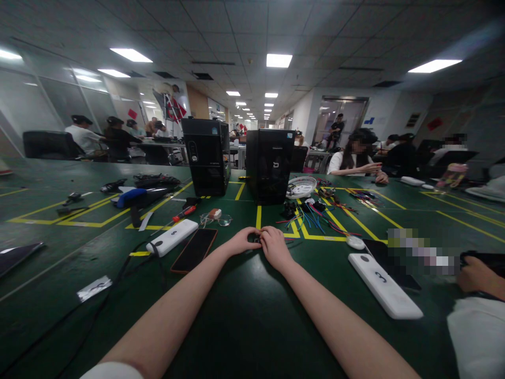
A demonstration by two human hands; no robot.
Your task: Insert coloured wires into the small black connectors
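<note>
Both hands meet over the green table, in front of two black computer towers. My left hand (244, 240) is closed, thumb and fingers pinching a small black part (256, 238). Against the other side of this part press the curled fingers of my right hand (274, 245). Most of the part is covered by my fingers, so its kind does not show. Thin wires (292, 240), one of them red, stick out to the right of my right hand. Left of my left hand lies a dark phone (194, 250) with an orange-brown edge.
A left tower (205, 158) and a right tower (272, 163) stand ahead. Nearby lie glasses (224, 220), a red screwdriver (184, 213), a white power bank (173, 237) with a cable, coloured wires (313, 216) and another power bank (384, 284). A co-worker's hand (479, 276) is at right.
</note>
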